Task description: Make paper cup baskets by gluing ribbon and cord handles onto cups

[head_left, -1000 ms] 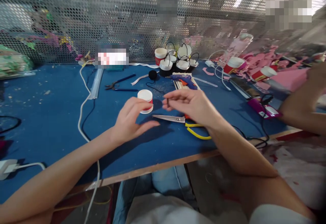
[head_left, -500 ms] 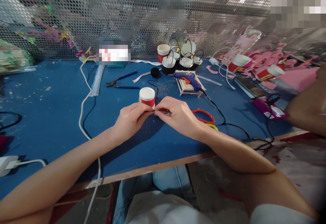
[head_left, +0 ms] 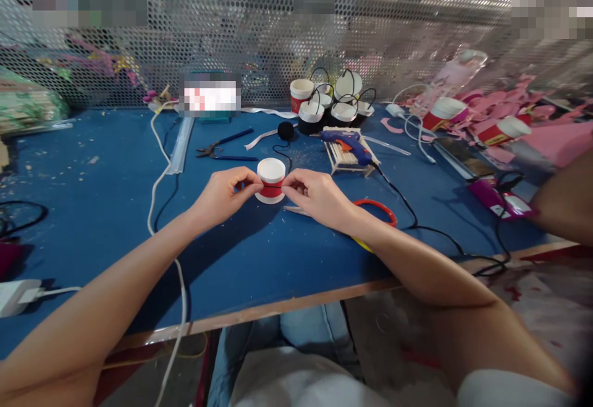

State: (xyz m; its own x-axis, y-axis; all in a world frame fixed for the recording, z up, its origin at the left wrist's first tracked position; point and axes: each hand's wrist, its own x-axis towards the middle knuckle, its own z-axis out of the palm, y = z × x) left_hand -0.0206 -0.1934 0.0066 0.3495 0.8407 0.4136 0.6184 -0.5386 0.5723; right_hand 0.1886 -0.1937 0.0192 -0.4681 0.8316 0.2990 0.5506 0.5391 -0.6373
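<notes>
The left hand (head_left: 225,194) and right hand (head_left: 315,196) pinch a small red-and-white cup (head_left: 271,180) from either side, upright on the blue bench (head_left: 92,209). The right hand hides most of the scissors (head_left: 375,209) behind it; whether the fingertips grip anything else is unclear.

I see the cup (head_left: 271,180) mid-table, between left hand (head_left: 223,194) and right hand (head_left: 319,196). Scissors (head_left: 370,208) lie right of it, toward the near edge; glue gun (head_left: 347,142) behind; pliers (head_left: 224,149) behind-left; cup cluster (head_left: 331,104) along the far edge.
</notes>
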